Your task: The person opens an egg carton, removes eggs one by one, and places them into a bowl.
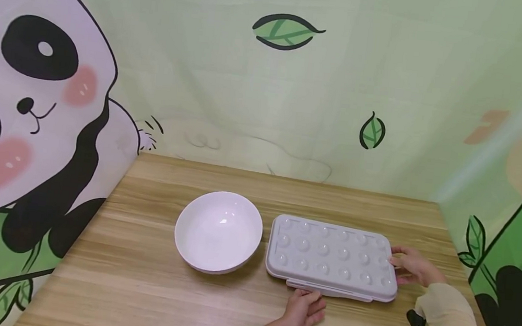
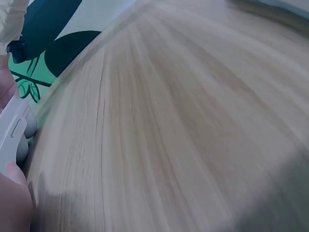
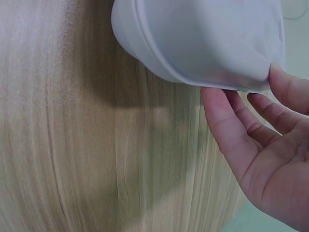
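A lidded white plastic egg box [image 1: 332, 256], its lid covered in rows of round bumps, lies lengthwise in the right half of the head view. My right hand [image 1: 416, 267] grips its right end; in the right wrist view the thumb of that hand [image 3: 275, 150] is at the upper edge, the other fingers along the rim below. At the front side, by the long clasp [image 1: 329, 290], my left hand [image 1: 300, 314] holds the edge with bent fingers. Rounded cups show beneath the egg box [image 2: 10, 137] in the left wrist view. The lid is closed.
A white round bowl [image 1: 218, 232] stands just left of the egg box on the wooden table [image 1: 135, 287]. Behind the table hangs a green cloth [image 1: 195, 62] printed with pandas and leaves. A black strap piece [image 1: 416, 319] sits at the right wrist.
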Demonstrator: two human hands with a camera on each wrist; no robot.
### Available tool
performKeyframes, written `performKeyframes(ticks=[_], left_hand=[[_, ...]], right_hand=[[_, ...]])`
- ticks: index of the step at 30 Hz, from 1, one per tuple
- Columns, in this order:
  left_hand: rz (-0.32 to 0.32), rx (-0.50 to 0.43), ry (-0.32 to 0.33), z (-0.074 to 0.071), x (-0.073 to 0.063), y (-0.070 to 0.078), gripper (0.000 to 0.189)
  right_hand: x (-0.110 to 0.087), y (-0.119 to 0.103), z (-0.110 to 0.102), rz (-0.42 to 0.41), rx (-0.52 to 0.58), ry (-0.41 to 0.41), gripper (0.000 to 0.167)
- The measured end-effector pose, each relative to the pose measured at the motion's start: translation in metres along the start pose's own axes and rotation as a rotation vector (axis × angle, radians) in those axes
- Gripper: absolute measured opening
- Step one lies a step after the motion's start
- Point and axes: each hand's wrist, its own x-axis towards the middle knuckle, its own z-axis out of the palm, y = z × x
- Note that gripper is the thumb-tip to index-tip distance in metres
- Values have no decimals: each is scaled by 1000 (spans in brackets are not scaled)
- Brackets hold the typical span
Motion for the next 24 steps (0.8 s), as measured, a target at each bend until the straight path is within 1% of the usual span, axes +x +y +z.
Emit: performKeyframes(ticks=[4,10,13,17,24], left_hand=[[-9,-4,1,9,2,-4,28],[-10,15,29,18,9,-7,35],[5,33,41,21,11,-10,36],[42,42,82,24,13,-14,33],[92,53,178,30,13,-18,26]], right_hand=[[0,0,-1,4,-6,1,52],[1,0,-1,10,2,3,53],[0,-1,0,11,3,5,53],[0,-1,0,12,-3,10,52],[1,0,0,9,-7,6,53]])
